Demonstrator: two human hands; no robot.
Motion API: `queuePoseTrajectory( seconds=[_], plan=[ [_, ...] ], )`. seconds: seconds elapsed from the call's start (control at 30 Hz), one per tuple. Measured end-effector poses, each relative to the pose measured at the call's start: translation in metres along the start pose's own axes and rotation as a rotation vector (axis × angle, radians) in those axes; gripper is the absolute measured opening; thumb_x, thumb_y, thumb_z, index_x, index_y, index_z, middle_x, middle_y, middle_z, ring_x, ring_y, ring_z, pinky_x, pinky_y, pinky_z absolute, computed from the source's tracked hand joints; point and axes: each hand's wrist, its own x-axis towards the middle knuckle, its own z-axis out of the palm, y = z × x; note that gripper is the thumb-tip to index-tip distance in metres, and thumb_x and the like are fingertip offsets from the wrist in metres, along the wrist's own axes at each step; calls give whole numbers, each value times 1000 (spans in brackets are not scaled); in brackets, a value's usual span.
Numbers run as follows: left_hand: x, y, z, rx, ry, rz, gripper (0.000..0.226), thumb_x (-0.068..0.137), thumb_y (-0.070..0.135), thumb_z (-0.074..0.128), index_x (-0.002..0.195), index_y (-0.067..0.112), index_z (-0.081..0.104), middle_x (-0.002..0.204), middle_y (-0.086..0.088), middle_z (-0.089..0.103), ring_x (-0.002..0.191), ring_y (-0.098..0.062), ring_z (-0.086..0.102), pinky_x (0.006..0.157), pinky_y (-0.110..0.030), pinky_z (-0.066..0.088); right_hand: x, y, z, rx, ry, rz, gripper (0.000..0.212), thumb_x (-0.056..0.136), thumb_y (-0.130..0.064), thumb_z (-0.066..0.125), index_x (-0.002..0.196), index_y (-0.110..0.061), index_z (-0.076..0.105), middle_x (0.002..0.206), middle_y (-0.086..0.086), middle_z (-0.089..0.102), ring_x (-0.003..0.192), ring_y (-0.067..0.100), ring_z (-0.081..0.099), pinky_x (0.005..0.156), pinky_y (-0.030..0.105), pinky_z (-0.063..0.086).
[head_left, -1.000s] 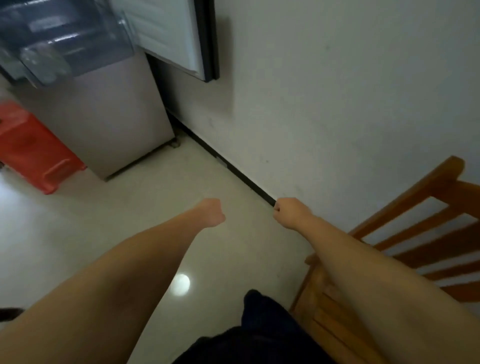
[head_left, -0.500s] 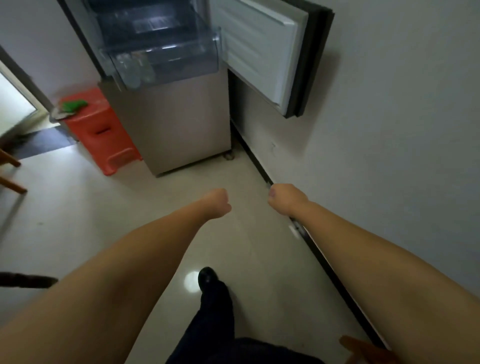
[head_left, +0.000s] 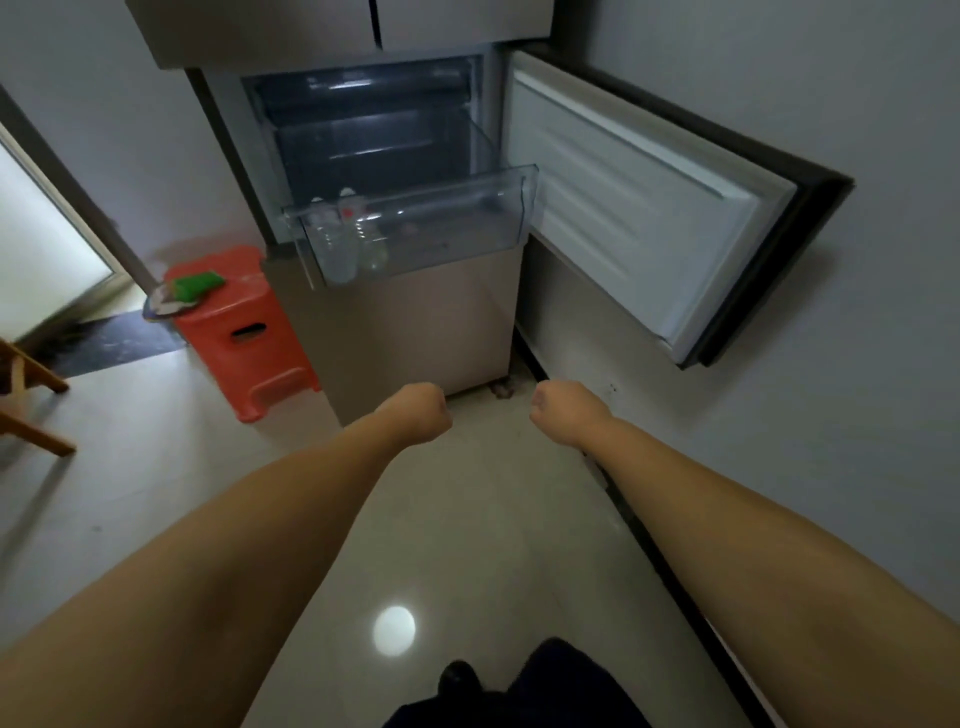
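Now the fridge (head_left: 415, 332) fills far more of our view than half a second ago: its whole open compartment shows, and the shoe (head_left: 457, 678) has dropped to the bottom edge (our arms have kept their pose). We stand on a pale, glossy floor (head_left: 467, 525) with a round lamp glare, a grey wall (head_left: 841, 441) on our right. An orange stool (head_left: 244, 327) stands just beside the fridge on its left. The door (head_left: 639, 208) is swung open towards the wall. Our left hand (head_left: 418, 413) and right hand (head_left: 563, 410) are both curled into fists, holding nothing, side by side but apart. The clear drawer (head_left: 441, 228), pulled out with bottles (head_left: 337, 239) at its left end, lies ahead of and above both hands, untouched.
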Motion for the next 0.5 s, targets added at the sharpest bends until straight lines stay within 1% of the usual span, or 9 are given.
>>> queuePoseTrajectory(
  seconds=[0.07, 0.1, 0.17, 0.23, 0.3, 0.4, 0.5],
  plan=[
    [16, -11, -11, -14, 2, -12, 25, 88, 16, 56, 102, 1, 69, 107, -17, 68, 101, -31, 63, 85, -35, 50, 21, -14, -8, -2, 3, -5, 18, 95, -18, 42, 86, -9, 55, 92, 12, 57, 85, 28, 55, 71, 32, 42],
    [24, -17, -18, -18, 6, -16, 26, 88, 17, 56, 103, 1, 69, 107, -17, 68, 101, -31, 63, 85, -35, 50, 33, -22, -13, -4, 0, -10, 20, 95, -18, 43, 88, -6, 57, 93, 12, 59, 85, 29, 56, 72, 33, 44],
    [40, -27, -29, -26, 23, -15, 27, 88, 19, 56, 104, 2, 68, 109, -16, 67, 101, -31, 62, 86, -35, 50, 55, -34, -19, 12, 2, -19, 25, 95, -18, 44, 100, -3, 63, 101, 14, 64, 90, 31, 60, 79, 37, 49],
    [55, -34, -46, -48, 54, -17, 27, 88, 19, 55, 104, 2, 68, 110, -16, 67, 102, -30, 62, 88, -35, 50, 78, -48, -28, 31, 16, -32, 26, 94, -19, 45, 105, -6, 64, 106, 14, 65, 96, 32, 61, 83, 39, 51],
    [79, -47, -71, -75, 114, -16, 27, 89, 20, 55, 106, 2, 67, 112, -16, 67, 105, -30, 62, 90, -34, 49, 117, -70, -40, 30, 33, -81, 27, 94, -21, 45, 109, -8, 63, 112, 13, 64, 100, 32, 60, 86, 37, 51],
    [109, -58, -104, -103, 176, -15, 27, 90, 21, 56, 109, 4, 65, 116, -15, 65, 109, -30, 60, 92, -34, 48, 165, -101, -57, 11, 27, -165, 29, 95, -21, 44, 113, -8, 62, 116, 14, 62, 105, 32, 58, 84, 34, 47],
    [141, -66, -140, -114, 253, -17, 24, 91, 19, 54, 107, 6, 65, 111, -14, 67, 103, -28, 62, 89, -35, 49, 217, -133, -79, 26, 51, -241, 29, 96, -23, 45, 116, -13, 63, 120, 11, 63, 110, 29, 58, 91, 37, 49]
  ],
)
